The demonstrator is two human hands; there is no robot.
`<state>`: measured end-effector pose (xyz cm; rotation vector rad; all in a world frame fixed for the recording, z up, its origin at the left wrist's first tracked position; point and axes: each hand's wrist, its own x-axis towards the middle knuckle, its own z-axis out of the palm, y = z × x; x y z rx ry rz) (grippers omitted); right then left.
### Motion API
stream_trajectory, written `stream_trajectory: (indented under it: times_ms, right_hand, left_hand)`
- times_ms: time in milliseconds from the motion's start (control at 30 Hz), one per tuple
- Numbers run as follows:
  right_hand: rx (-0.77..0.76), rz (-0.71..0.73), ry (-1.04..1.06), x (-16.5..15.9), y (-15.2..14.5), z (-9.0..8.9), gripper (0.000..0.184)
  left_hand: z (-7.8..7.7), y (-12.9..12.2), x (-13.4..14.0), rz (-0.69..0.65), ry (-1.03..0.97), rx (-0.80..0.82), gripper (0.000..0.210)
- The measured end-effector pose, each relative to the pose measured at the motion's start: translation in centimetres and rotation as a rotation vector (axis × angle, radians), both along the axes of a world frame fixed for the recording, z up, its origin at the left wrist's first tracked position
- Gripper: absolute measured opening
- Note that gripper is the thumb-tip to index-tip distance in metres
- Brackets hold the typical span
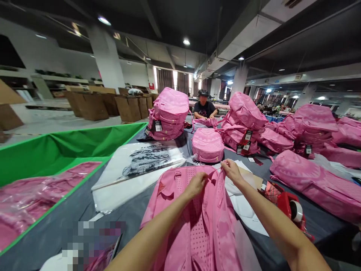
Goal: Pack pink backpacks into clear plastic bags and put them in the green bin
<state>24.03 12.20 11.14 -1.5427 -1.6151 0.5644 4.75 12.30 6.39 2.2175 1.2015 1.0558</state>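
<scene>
Head view: one pink backpack (202, 222) is held front and middle, its top pinched in two grips, the left hand (197, 184) and the right hand (232, 172). A strip of dark surface (76, 205) is seen between the white plastic bags (138, 169) and the edge of one green bin (81, 145), where wrapped pink bags (47, 192) are piled.

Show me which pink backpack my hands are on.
The backpack at bottom centre, left hand and right hand at its top; these hands touch none of the other backpacks.

Dark ceiling (194, 20), lit lamps (186, 41), curtained windows (175, 79)
</scene>
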Motion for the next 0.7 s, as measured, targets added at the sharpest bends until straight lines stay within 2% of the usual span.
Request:
stream_trajectory:
  times_ms: [67,133,200,267,367,500,567,633,700]
  right_hand:
    - [0.126,0.074,-0.055,-0.4,-1.6,0.6,0.026]
    - [0.228,0.134,-0.105,-0.2,-3.0,0.7,0.024]
    - [0.292,0.131,-0.111,0.0,-3.9,0.6,0.024]
    - [0.321,0.103,-0.103,-0.1,-4.5,0.3,0.025]
    - [0.358,0.133,-0.169,-1.1,-5.2,0.0,0.022]
    - [0.480,0.185,-0.248,-2.0,-6.8,0.8,0.019]
    - [0.546,0.176,-0.233,-1.5,-7.5,1.7,0.019]
    - [0.562,0.115,-0.175,-0.6,-7.7,2.7,0.021]
    - [0.537,0.065,-0.138,0.0,-7.7,3.3,0.023]
  left_hand:
    - [0.2,0.3,0.9,0.029,-0.031,0.020,0.024]
    - [0.3,-0.3,1.9,0.001,-0.047,0.061,0.022]
    - [0.0,-1.3,3.1,-0.033,-0.062,0.099,0.019]
    - [-0.7,-2.0,4.0,-0.022,-0.090,0.108,0.017]
    - [-2.3,-2.1,4.7,0.027,-0.151,0.084,0.019]
    - [-3.7,-2.0,4.9,0.037,-0.260,0.098,0.018]
    - [-3.7,-2.3,4.6,0.021,-0.324,0.117,0.011]
    - [-2.9,-2.1,3.6,0.029,-0.411,0.120,0.007]
    - [-1.6,-1.1,2.0,0.057,-0.516,0.101,0.020]
